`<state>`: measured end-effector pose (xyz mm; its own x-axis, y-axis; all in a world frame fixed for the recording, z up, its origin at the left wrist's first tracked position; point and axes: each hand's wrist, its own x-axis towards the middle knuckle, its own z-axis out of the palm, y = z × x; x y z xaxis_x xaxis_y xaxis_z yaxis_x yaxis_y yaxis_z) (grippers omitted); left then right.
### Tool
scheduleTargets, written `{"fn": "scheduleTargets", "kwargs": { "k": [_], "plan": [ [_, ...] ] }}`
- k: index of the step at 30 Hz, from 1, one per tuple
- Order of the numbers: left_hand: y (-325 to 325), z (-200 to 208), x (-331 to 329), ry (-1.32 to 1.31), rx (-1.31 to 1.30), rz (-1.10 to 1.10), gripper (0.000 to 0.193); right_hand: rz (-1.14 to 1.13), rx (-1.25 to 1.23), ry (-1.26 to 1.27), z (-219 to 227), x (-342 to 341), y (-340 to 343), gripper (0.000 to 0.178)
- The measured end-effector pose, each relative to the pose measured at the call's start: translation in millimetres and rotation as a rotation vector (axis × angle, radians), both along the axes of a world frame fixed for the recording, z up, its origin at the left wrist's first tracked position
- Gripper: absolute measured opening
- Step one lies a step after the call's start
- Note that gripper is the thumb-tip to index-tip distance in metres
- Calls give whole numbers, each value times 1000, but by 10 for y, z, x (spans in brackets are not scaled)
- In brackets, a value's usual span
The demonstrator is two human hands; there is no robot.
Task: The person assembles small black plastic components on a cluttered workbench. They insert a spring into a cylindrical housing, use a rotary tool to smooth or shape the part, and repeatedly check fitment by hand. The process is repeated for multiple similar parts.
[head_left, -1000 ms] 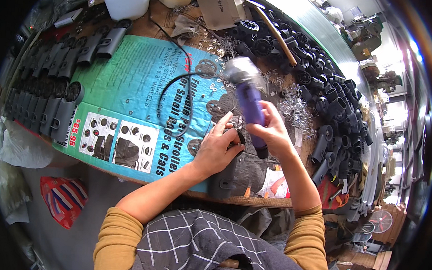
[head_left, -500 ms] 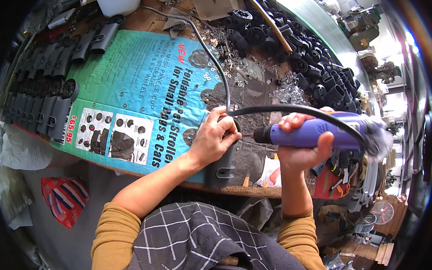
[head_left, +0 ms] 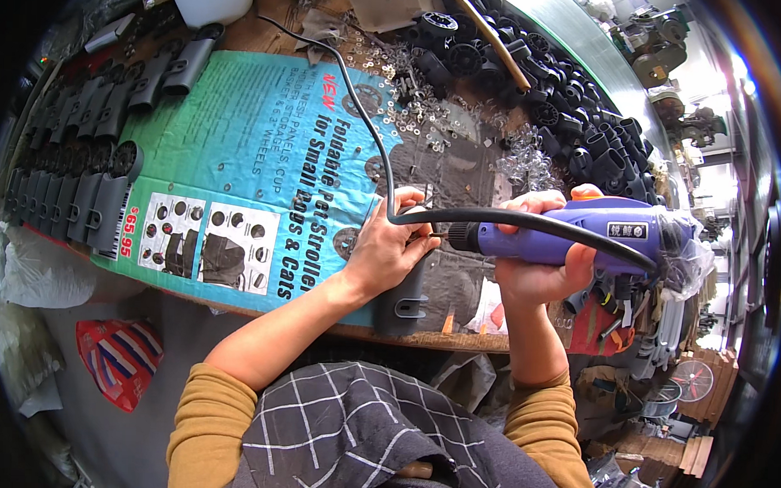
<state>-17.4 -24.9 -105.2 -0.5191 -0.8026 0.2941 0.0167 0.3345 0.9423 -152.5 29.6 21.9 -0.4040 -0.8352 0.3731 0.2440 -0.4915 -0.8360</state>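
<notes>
My right hand (head_left: 535, 279) is wrapped round a purple electric screwdriver (head_left: 571, 242), held level with its black nose pointing left. Its tip reaches the fingertips of my left hand (head_left: 382, 252). Those fingers are closed round the upper end of a dark grey plastic fitting (head_left: 398, 309), whose lower end lies at the table's near edge. Whether a screw sits between tip and fitting is hidden by my fingers. From the back of the screwdriver a black cord (head_left: 529, 216) arcs over my left hand and runs off to the far side.
A printed cardboard sheet (head_left: 204, 151) covers the table (head_left: 353, 330). Rows of grey fittings (head_left: 108, 191) stand at left. Loose washers (head_left: 378, 93), clear small parts (head_left: 531, 163) and a heap of black plastic parts (head_left: 592, 148) lie far right, with a wooden stick (head_left: 492, 41) across them.
The screwdriver has moved left, bringing its tip up to my left fingers. Its cord has swung left with it. My left hand keeps its grip on the fitting.
</notes>
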Motion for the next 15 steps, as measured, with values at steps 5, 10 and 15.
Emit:
{"fn": "scheduleTargets", "kwargs": {
  "k": [5,10,15],
  "plan": [
    [-2,1,8,15,-39,-12,16,-51,46,103,22,48,-14,61],
    [-23,9,3,32,-77,-19,20,2,111,159,52,139,16,63],
    [-10,20,-3,73,7,20,25,-49,141,339,52,211,49,74]
  ]
}}
